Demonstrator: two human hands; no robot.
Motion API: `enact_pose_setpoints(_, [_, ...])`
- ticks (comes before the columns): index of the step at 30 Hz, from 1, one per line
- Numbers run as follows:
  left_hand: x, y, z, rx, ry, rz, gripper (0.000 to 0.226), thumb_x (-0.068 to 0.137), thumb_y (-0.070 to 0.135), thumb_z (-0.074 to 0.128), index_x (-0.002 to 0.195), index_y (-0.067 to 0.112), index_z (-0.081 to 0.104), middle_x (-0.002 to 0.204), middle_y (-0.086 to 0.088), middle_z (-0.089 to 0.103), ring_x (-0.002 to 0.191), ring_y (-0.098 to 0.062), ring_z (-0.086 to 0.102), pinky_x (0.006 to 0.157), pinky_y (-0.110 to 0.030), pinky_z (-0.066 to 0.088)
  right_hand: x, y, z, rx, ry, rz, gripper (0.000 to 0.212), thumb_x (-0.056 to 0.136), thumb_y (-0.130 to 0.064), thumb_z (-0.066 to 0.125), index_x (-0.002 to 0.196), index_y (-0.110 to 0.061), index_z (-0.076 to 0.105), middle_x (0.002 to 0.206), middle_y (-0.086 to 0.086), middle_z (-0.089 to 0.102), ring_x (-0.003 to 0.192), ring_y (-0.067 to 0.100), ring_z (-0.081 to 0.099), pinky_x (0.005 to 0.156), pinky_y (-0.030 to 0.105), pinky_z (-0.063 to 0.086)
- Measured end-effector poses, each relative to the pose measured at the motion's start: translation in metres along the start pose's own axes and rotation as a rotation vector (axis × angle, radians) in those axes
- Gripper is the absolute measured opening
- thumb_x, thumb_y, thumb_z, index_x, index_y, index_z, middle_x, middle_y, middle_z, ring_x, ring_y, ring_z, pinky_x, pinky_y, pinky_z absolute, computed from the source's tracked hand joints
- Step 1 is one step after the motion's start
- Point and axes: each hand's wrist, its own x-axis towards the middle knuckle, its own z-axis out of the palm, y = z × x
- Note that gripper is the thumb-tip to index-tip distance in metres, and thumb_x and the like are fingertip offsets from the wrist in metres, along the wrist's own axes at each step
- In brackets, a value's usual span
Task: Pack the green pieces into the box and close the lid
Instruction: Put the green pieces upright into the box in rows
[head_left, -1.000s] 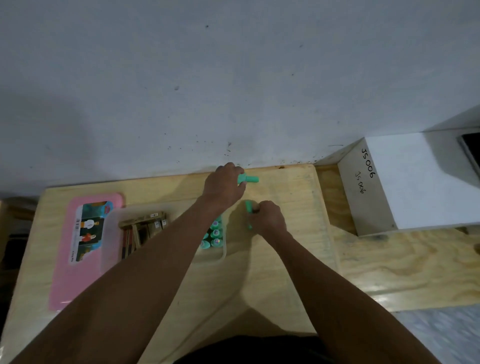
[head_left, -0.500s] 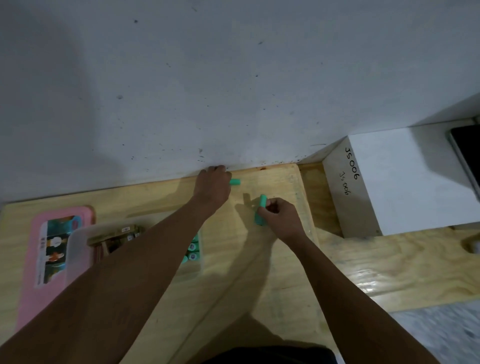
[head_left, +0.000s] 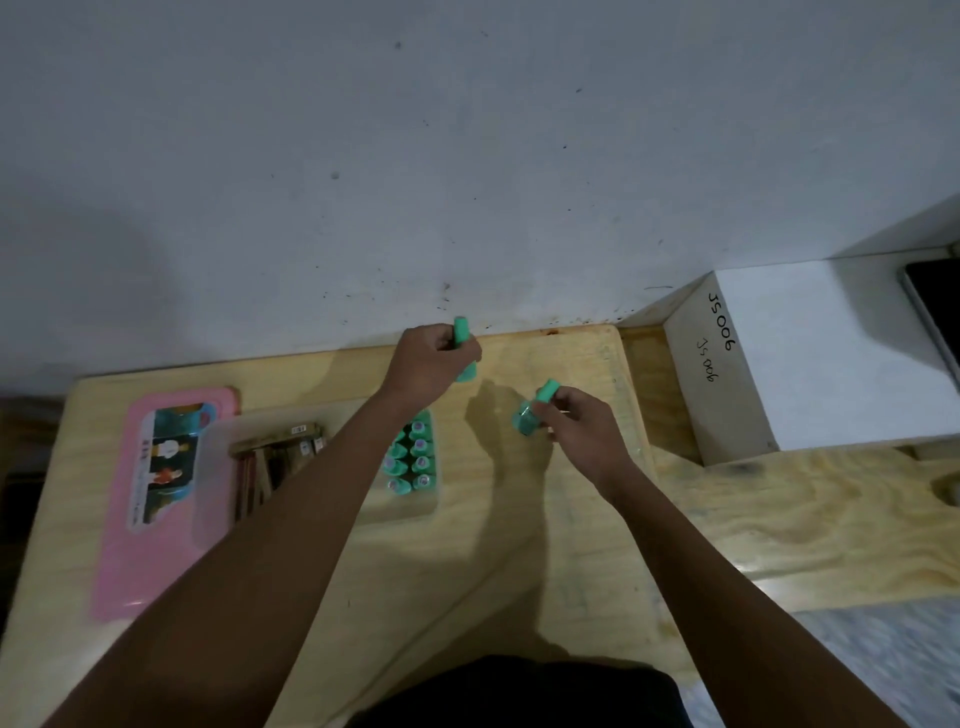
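Two hands are busy: the left hand (head_left: 431, 364) curls round an upright green piece (head_left: 460, 332), the right hand (head_left: 576, 421) pinches a tilted green piece (head_left: 535, 410), and the box (head_left: 410, 512) of standing rows (head_left: 410, 460) sits nearest the left, toward the person.

Wood table (head_left: 582, 545) against white wall (head_left: 467, 156); white block (head_left: 810, 364) marked JS006 at rt, dark device (head_left: 935, 312) atop.

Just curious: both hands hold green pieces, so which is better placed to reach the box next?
Probably the left hand: it holds its green piece nearer the box than the right hand.
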Motion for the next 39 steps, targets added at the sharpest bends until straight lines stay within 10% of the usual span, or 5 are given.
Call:
enact_pose_setpoints(11, [-0.095,-0.036,-0.078,-0.049,-0.045,-0.004,0.030,0.082,0.029,0.074,0.099,0.014,0.055,0.086,-0.010,0.076,0.086,-0.030,0.072,0.077,-0.043,0.057,-0.078,-0.031,0.050,-0.193,-0.159,-0.314,0.013,0.087,-0.017,0.071,0.100,-0.019,0.069,0.090,-0.012,0.070,0.079,-0.004,0.064,0.069,0.013,0.051])
enact_pose_setpoints(16, [-0.122,-0.051,-0.092,-0.061,-0.005,0.026,0.021,0.076,0.018,0.079,0.087,0.006,0.066,0.084,0.002,0.073,0.076,-0.004,0.070,0.068,-0.018,0.054,-0.093,-0.023,0.076,-0.412,-0.199,-0.409,0.017,0.082,-0.029,0.074,0.099,-0.028,0.070,0.090,-0.013,0.072,0.082,0.001,0.065,0.071,0.027,0.054])
enact_pose_setpoints(28, [-0.151,-0.074,-0.096,0.049,0.092,0.074,0.016,0.077,0.015,0.077,0.092,0.010,0.074,0.080,-0.002,0.070,0.071,-0.009,0.059,0.057,-0.005,0.041,-0.091,-0.018,0.101,-1.090,-0.204,-0.653,0.032,0.086,-0.034,0.061,0.114,-0.020,0.070,0.104,0.002,0.069,0.101,0.023,0.058,0.082,0.035,0.046])
enact_pose_setpoints(35, [-0.151,-0.086,-0.091,0.182,0.080,0.052,0.024,0.079,0.023,0.076,0.101,0.013,0.074,0.067,0.017,0.060,0.049,0.002,0.051,0.046,-0.004,0.034,-0.087,-0.029,0.109,-1.258,-0.212,-0.578,0.027,0.087,-0.038,0.054,0.100,-0.020,0.070,0.094,0.000,0.065,0.094,0.022,0.060,0.079,0.035,0.039])
enact_pose_setpoints(39, [-0.149,-0.091,-0.087,0.264,0.068,0.038,0.029,0.077,0.024,0.078,0.105,0.015,0.073,0.097,0.005,0.071,0.071,-0.008,0.063,0.060,-0.013,0.043,-0.085,-0.039,0.116,-1.293,-0.209,-0.495,0.019,0.085,-0.036,0.058,0.092,-0.022,0.070,0.086,-0.003,0.069,0.085,0.021,0.065,0.066,0.028,0.037])
